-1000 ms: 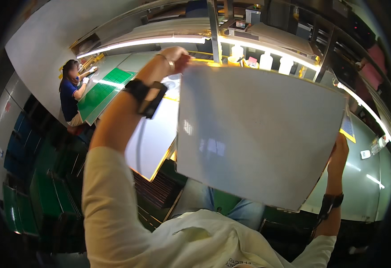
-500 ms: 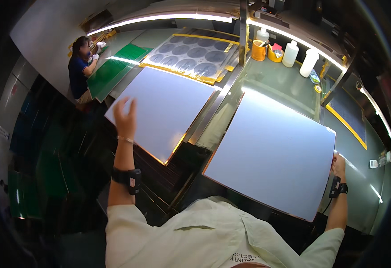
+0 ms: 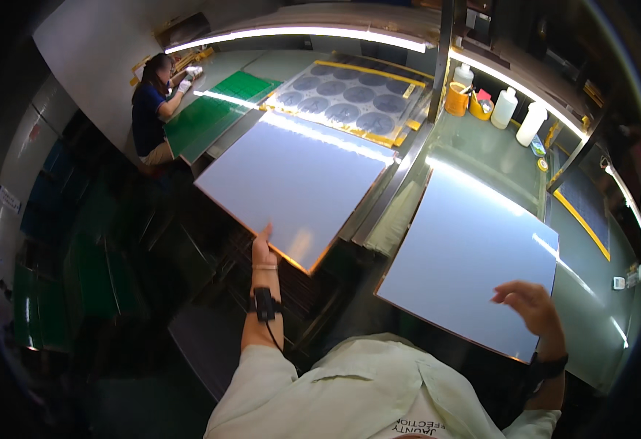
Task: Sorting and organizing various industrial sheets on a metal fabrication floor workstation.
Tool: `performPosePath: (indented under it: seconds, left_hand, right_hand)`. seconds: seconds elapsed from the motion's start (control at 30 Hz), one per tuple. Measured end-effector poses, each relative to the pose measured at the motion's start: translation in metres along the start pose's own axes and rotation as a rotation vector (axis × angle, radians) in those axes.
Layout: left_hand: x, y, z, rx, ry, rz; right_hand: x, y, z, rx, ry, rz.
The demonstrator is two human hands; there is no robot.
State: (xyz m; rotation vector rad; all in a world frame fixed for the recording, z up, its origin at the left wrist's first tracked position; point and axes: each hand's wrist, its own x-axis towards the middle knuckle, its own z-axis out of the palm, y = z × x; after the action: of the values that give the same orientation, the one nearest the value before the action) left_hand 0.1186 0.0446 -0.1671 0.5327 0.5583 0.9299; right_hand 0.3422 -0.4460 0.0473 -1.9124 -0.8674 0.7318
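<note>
Two large, flat, pale bluish-white panels with thin copper-coloured edges lie side by side. At the near edge of the left panel (image 3: 295, 168), my left hand (image 3: 263, 247) is closed on the rim, thumb on top and fingers hidden underneath. My right hand (image 3: 531, 306) hovers over the near right part of the right panel (image 3: 474, 241). Its fingers are loosely bent and apart, with nothing in them. Each wrist wears a black strapped device.
Beyond the left panel lies a yellow-taped sheet with dark discs (image 3: 342, 95). A co-worker in white gloves (image 3: 161, 110) sits by a green board (image 3: 218, 113). White bottles (image 3: 531, 123) and an orange cup (image 3: 456, 99) stand behind the right panel. A metal post (image 3: 443, 62) rises between the stations.
My left hand has come down from above the left panel and taken hold of its near edge. My right hand has let go of the right panel's edge and moved inward above it.
</note>
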Motion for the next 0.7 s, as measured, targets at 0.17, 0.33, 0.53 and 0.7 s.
performPosePath:
  seconds: [0.17,0.33,0.53,0.7]
  left_hand:
    - [-0.062,0.031,0.032,-0.070,-0.032,-0.006]
    - [-0.085,0.039,0.036,-0.129,-0.227,-0.006]
    - [-0.045,0.058,0.062,0.043,-0.381,0.041]
    - [-0.052,0.097,0.116,0.001,-0.377,0.048]
  right_hand:
    - [0.069,0.003,0.057,0.181,-0.055,-0.068]
    - [0.147,-0.038,0.086,1.007,0.016,-0.176]
    - [0.173,-0.138,0.063,0.770,0.386,-0.504]
    - [0.137,-0.201,0.135,0.207,0.498,-0.537]
